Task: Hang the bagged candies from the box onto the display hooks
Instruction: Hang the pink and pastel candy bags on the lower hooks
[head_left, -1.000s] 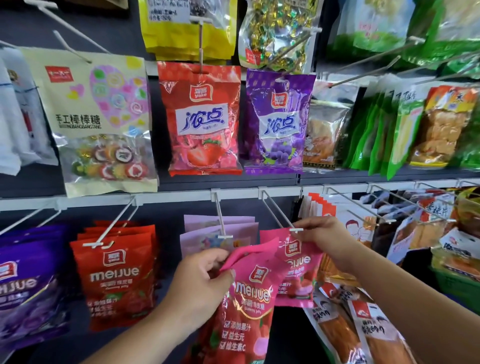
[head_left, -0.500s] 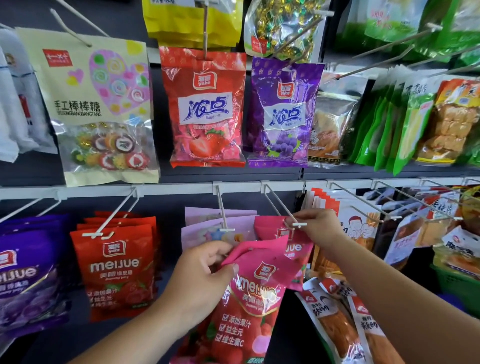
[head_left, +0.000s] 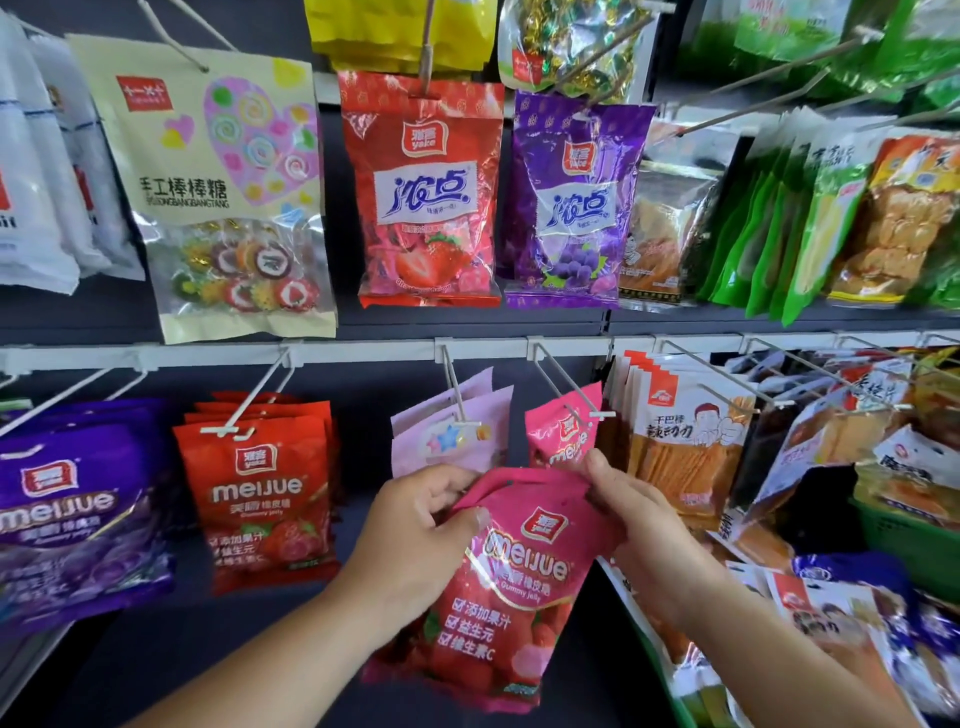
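Note:
Both my hands hold one pink Meijue gummy bag (head_left: 511, 587) by its top edge, low in the middle of the view. My left hand (head_left: 415, 535) pinches the top left corner and my right hand (head_left: 631, 514) grips the top right. Just above, a second pink Meijue bag (head_left: 561, 434) hangs on a white wire hook (head_left: 569, 387), apart from my fingers. The held bag sits below that hook's tip, not on it. The box is out of view.
Red Meijue bags (head_left: 260, 493) and purple ones (head_left: 78, 514) hang at left. Pale pink bags (head_left: 447, 426) hang on the neighbouring hook. Snack packs (head_left: 685, 441) crowd the right hooks. A green basket (head_left: 904, 535) stands low right. Upper row is full of candy bags.
My right hand let go of the bag now hanging on the hook and dropped to grip the top right of the bag in my left hand. The view shifted slightly downward.

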